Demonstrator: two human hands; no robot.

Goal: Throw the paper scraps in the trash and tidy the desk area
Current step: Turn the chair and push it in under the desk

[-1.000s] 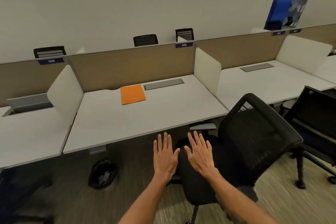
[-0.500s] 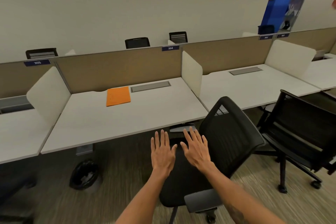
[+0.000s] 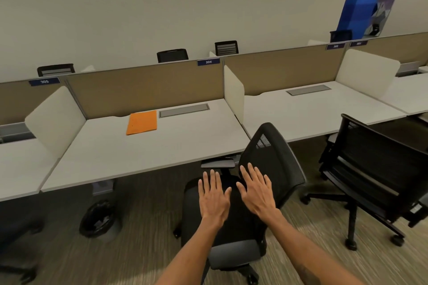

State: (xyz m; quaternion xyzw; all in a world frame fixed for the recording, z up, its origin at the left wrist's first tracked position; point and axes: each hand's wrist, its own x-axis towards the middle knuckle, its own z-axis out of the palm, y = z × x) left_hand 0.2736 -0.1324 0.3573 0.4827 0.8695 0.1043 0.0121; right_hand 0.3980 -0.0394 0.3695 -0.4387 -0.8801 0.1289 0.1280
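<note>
My left grip (image 3: 214, 199) and right grip (image 3: 257, 192) are flat, fingers straight, holding nothing, before the white laminate tabletop (image 3: 139, 152), above a black mesh office chair (image 3: 273, 162); under the tabletop's left front edge stands the round black-lined trash bin (image 3: 99, 220), pale scraps inside; a flat orange paper folder (image 3: 141, 122) lies at the tabletop's rear.

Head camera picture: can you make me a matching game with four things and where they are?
Things:
1 orange folder
2 trash bin
3 sign 304
4 left hand

Places:
A on the floor under the desk
B on the top edge of the partition
C lying flat on the desk
D fingers straight, held over the black chair

Pairs: 1-C, 2-A, 3-B, 4-D
</note>
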